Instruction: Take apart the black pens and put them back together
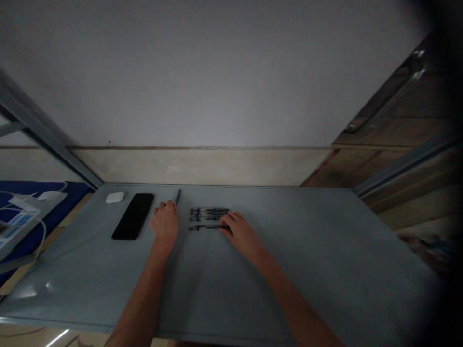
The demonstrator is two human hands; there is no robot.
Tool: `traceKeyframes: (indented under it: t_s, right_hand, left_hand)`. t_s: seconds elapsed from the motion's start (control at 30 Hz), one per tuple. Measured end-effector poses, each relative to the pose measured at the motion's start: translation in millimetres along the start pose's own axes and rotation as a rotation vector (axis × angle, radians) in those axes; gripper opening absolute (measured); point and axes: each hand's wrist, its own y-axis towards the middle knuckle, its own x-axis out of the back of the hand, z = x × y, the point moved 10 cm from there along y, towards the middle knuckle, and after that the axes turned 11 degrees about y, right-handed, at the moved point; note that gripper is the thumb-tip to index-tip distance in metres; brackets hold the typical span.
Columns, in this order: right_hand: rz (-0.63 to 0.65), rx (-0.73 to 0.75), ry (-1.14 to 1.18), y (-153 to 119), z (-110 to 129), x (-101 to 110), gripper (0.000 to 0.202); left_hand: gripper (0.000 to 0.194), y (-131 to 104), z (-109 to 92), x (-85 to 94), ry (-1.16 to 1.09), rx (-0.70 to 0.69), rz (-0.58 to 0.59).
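Observation:
My left hand [165, 220] is closed, its fingers curled around the lower end of a dark pen [178, 196] whose other end points up and away toward the wall. To the right, several dark pens [206, 211] lie side by side in a row on the grey table [311, 250]. The nearest pen [202, 227] lies parallel to them, slightly apart. My right hand [239, 232] has its thumb and fingers closed on the right end of that nearest pen. Its fingertips hide the pen's end.
A black phone [133, 217] lies left of my left hand, with a white earbud case [115, 197] beyond it. A white power strip [31, 217] with cables is off the table's left side. A wall [202, 166] rises behind; metal posts [54, 135] stand at both back corners.

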Motion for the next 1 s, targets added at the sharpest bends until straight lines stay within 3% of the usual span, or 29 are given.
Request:
traceKeyframes:
  t_s: [0.1,0.27,0.37,0.5,0.67,0.73,1.0]
  right_hand:
    - [0.007,0.017,0.009,-1,0,-1,0.017]
    - [0.011,0.037,0.002,-1,0,-2,0.015]
    - [0.006,0.039,-0.007,-1,1,-2,0.019]
    - [0.005,0.051,-0.021,-1,2,-3,0.018]
    - [0.010,0.036,-0.030,1,2,-3,0.017]
    - [0.018,0.029,-0.036,1,2,-4,0.016]
    - [0.021,0.045,-0.049,1,3,-6,0.013]
  left_hand:
    - [0.032,-1,-2,3.6,0.010,-0.016,-0.025]
    - [0.034,-1,-4,4.2,0.000,-0.027,-0.022]
    - [0.034,-3,-12,12.6,-0.022,-0.060,-0.085]
    - [0.032,-15,-46,25.6,-0.111,-0.255,-0.163]
    - [0.029,-53,-104,30.5,-0.207,-0.669,-0.164]
    - [0.027,-65,-116,30.9,-0.213,-0.769,-0.174]
    - [0.026,-71,-121,22.6,-0.225,-0.784,-0.162]
